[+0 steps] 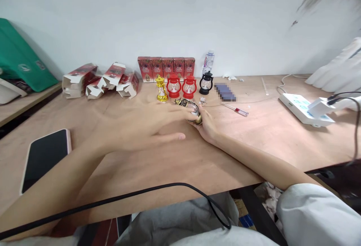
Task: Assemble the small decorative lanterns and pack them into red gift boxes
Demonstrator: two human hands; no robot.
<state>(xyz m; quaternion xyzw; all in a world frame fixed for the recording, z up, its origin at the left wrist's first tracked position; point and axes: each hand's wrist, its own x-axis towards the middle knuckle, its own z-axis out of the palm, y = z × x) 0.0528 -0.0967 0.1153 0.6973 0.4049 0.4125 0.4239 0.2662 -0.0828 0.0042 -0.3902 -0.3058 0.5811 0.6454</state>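
Observation:
A small bronze-coloured lantern [193, 108] with a clear globe lies tilted on its side in my right hand [208, 126], whose fingers close around its base end. My left hand [158, 120], smeared by motion, reaches across from the left with fingers stretched out and the thumb apart. Its index fingertip overlaps the lantern's globe; whether it presses on it I cannot tell. Just behind stand a gold lantern [161, 89], two red lanterns [173, 87] and a black lantern [206, 83], all upright in a row.
Several red printed boxes [167, 69] stand against the wall; opened boxes [79, 81] lie left of them. A clear bottle [208, 62], a screwdriver [239, 111] and a white power strip [306, 110] are rightward. A phone [46, 155] lies at left, and a black cable [141, 190] crosses the front.

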